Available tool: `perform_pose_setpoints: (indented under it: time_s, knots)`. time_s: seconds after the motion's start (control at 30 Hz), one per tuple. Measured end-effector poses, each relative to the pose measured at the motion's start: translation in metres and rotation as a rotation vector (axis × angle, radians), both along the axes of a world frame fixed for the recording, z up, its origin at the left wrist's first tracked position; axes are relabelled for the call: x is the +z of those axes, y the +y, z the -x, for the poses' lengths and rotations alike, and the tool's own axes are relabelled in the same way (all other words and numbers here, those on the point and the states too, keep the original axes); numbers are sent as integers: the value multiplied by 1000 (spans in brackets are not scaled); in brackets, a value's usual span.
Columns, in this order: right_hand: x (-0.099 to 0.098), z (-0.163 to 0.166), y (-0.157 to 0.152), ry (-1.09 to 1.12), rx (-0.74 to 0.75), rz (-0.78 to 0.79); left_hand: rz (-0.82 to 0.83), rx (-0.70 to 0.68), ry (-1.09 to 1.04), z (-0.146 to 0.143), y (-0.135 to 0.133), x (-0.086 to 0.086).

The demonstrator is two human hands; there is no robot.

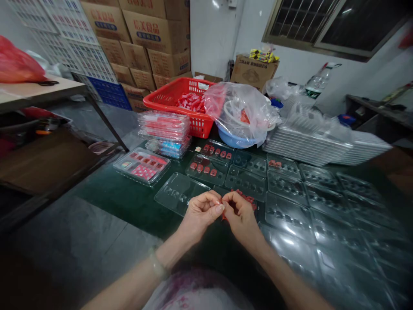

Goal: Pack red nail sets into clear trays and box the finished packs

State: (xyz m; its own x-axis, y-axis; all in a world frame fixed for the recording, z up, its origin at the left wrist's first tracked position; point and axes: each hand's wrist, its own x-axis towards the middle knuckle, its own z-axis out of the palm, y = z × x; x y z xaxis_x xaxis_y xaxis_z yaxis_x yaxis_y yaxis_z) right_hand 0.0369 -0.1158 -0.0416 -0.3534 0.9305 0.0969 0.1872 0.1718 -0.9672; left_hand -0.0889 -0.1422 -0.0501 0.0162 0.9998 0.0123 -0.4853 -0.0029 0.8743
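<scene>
My left hand [204, 211] and my right hand [238, 211] meet over the dark green table [129, 196], fingers closed in a pinch. Whatever lies between the fingertips is too small to make out. Just behind my right hand is a pile of small red pieces [247, 199], partly hidden by it. A clear plastic tray [176, 189] with moulded hollows lies at my left hand. Beyond it, another clear tray [206, 169] carries a row of small red pieces. To the left, a filled tray [142, 165] holds red pieces and a pink patterned item.
Many clear trays [288, 213] cover the right side. At the back stand stacked filled packs [166, 129], a red basket [158, 101], a bag-covered blue basin [237, 140] and a stack of clear trays [303, 146]. Another table [41, 92] stands left, before cardboard boxes [145, 30].
</scene>
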Motion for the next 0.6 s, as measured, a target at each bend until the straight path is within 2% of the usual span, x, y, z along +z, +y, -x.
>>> perform_pose_setpoints:
  time_s: [0.13,0.23,0.37,0.47,0.53,0.6]
  knots:
    - [2,2,0,100,11,231,-78,127,229,-3,-4,4]
    - [0,1,2,144,-38,315,-70,201,331,-7,-4,1]
    - [-1,-4,5,142,-76,363,-17,129,164,-10,-2,-6]
    - [-3,-8,6,150,-57,400,133,24,30,-6,0,-6]
    - [-5,-11,6,119,-37,355,279,-48,-126,-2,2,-3]
    - [-4,-15,6,48,-28,211,373,-88,-261,0,5,-1]
